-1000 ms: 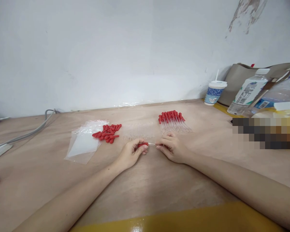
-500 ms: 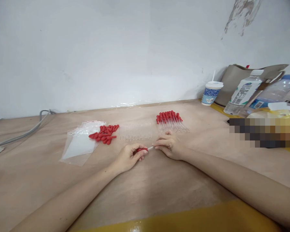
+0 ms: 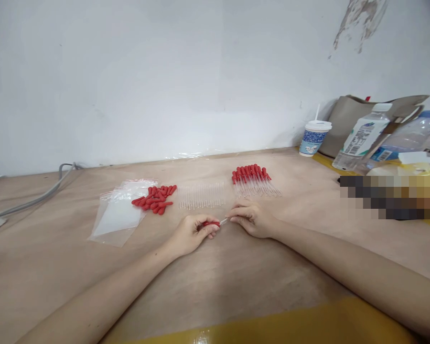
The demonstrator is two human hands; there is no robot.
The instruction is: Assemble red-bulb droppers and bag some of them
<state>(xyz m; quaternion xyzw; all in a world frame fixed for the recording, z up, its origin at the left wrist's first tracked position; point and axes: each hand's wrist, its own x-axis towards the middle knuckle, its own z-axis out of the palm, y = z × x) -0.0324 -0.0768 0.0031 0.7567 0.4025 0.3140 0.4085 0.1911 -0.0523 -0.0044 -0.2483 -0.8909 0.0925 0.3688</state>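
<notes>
My left hand pinches a red rubber dropper bulb between thumb and fingers. From the bulb's right end a thin clear dropper tube reaches across to my right hand, whose thumb and fingers are closed on its other end. Beyond my left hand lies a heap of loose red bulbs. A row of bare clear tubes lies between the heap and a group of droppers with red bulbs fitted, which is just past my right hand.
Clear zip bags lie left of the loose bulbs, and a grey cable runs farther left. At the right stand a paper cup with a straw, a water bottle and a grey bag. A wall rises behind the table.
Both hands stay in nearly the same place. The fingers of my right hand have drawn closer together on the tube, and one raised finger has come down.
</notes>
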